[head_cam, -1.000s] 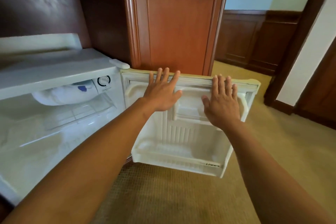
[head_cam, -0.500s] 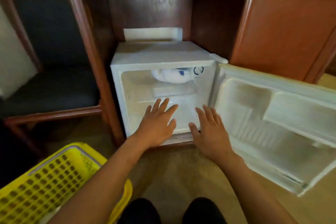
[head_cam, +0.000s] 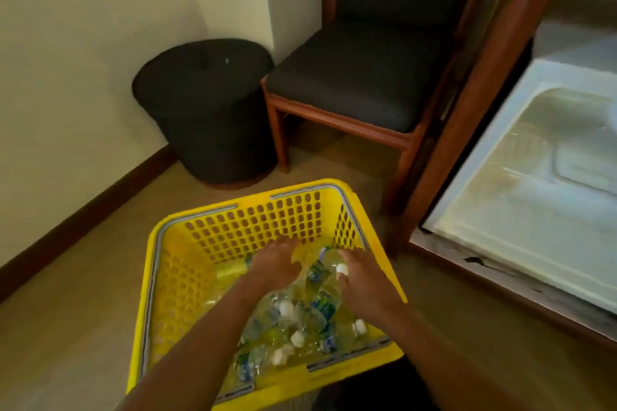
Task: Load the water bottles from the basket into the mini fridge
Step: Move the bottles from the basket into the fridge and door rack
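Water bottles (head_cam: 300,317), clear with white caps and blue-green labels, lie jumbled on their sides in the bottom of a yellow slotted basket (head_cam: 233,230) that stands on the beige carpet (head_cam: 83,294) right in front of the person. Both forearms reach down into it. The left hand (head_cam: 273,269) lies palm down on the heap near the far wall of the basket. The right hand (head_cam: 362,284) sits just beside it, with one white cap showing at its thumb side. The blur hides whether either hand is actually gripping a bottle. To the right, beyond a dark wooden cabinet post (head_cam: 494,83), the mini fridge (head_cam: 521,197) shows its pale open interior. Farther back stand a wooden chair (head_cam: 360,77) with a black seat and a round black bin (head_cam: 207,103) against the cream wall (head_cam: 83,43).
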`<state>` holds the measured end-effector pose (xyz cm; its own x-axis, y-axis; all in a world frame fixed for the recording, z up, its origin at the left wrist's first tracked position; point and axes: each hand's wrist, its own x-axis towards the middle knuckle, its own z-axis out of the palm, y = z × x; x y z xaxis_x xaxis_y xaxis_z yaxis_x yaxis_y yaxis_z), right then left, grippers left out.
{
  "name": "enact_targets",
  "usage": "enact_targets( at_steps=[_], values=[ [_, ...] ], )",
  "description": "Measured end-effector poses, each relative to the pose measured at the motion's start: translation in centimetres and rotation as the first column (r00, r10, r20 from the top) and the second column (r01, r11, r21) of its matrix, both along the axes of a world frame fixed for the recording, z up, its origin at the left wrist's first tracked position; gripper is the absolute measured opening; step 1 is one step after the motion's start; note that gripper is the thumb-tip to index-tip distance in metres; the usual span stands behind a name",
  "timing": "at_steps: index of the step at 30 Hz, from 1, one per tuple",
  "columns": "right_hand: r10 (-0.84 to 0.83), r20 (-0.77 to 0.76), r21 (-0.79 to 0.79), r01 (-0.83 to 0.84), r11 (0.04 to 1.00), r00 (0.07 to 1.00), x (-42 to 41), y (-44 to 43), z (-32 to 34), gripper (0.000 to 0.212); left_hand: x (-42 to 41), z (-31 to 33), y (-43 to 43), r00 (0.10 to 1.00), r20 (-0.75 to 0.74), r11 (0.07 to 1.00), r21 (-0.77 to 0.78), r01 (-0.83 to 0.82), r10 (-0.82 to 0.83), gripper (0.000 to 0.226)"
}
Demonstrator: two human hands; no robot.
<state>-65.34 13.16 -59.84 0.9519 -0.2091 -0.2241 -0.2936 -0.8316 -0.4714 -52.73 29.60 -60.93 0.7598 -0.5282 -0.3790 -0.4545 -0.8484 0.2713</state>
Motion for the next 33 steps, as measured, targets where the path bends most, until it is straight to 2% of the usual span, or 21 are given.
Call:
enact_targets(
  at_steps=[3, 5, 8, 10, 13, 17, 20, 22, 25, 28, 31, 33],
  values=[
    [0.033, -0.136, -0.045, -0.039, 0.998, 0.990, 3.5, 0.8, -4.3, 0.050, 1.3, -3.9, 1.1, 0.979, -0.126, 0.982, 0.114, -0.149, 0.163, 0.067],
    [0.022, -0.223, -0.103, -0.046, 0.994, 0.975, 5.2, 1.2, -6.6, 0.053, 1.7, -6.5, 1.2, 0.916, -0.259, 0.948, 0.170, -0.271, 0.308, 0.080],
    [0.078, -0.318, -0.271, -0.169, 0.948, 0.945, 7.4, 1.2, -9.5, 0.054, 1.9, -10.2, 1.0, 0.795, -0.385, 0.883, 0.226, -0.412, 0.469, 0.106],
    [0.102, -0.377, -0.371, -0.251, 0.894, 0.920, 8.7, 1.1, -11.3, 0.063, 1.9, -12.2, 0.8, 0.768, -0.388, 0.860, 0.234, -0.454, 0.511, 0.113],
    [0.094, -0.471, -0.483, -0.346, 0.805, 0.877, 10.3, 1.3, -13.3, 0.086, 1.9, -13.8, 0.6, 0.773, -0.352, 0.850, 0.240, -0.470, 0.527, 0.114],
    [0.067, -0.495, -0.514, -0.354, 0.781, 0.866, 12.0, 1.3, -14.0, 0.089, 2.1, -14.7, 0.3, 0.781, -0.333, 0.849, 0.224, -0.479, 0.529, 0.111],
    [0.029, -0.483, -0.497, -0.301, 0.814, 0.875, 12.6, 1.3, -14.1, 0.069, 1.9, -15.0, 0.7, 0.758, -0.333, 0.826, 0.173, -0.536, 0.561, 0.110],
    [-0.008, -0.473, -0.455, -0.237, 0.858, 0.881, 12.5, 1.2, -13.8, 0.065, 1.8, -14.6, 1.1, 0.696, -0.375, 0.775, 0.109, -0.623, 0.612, 0.109],
    [-0.173, -0.405, -0.343, 0.026, 0.939, 0.898, 12.2, 1.5, -11.6, 0.056, 1.8, -13.1, 1.6, 0.587, -0.479, 0.670, 0.005, -0.742, 0.653, 0.105],
    [-0.286, -0.321, -0.204, 0.229, 0.952, 0.903, 11.4, 2.2, -8.2, 0.058, 1.8, -11.1, 2.1, 0.516, -0.598, 0.565, -0.124, -0.816, 0.614, 0.095],
    [-0.351, -0.191, -0.069, 0.344, 0.937, 0.917, 9.4, 2.7, -4.1, 0.065, 1.2, -7.6, 2.2, 0.502, -0.665, 0.433, -0.286, -0.855, 0.553, 0.074],
    [-0.386, -0.116, 0.042, 0.392, 0.919, 0.915, 7.5, 2.4, -1.7, 0.063, 0.5, -4.3, 1.8, 0.524, -0.697, 0.356, -0.389, -0.850, 0.490, 0.070]
  ],
)
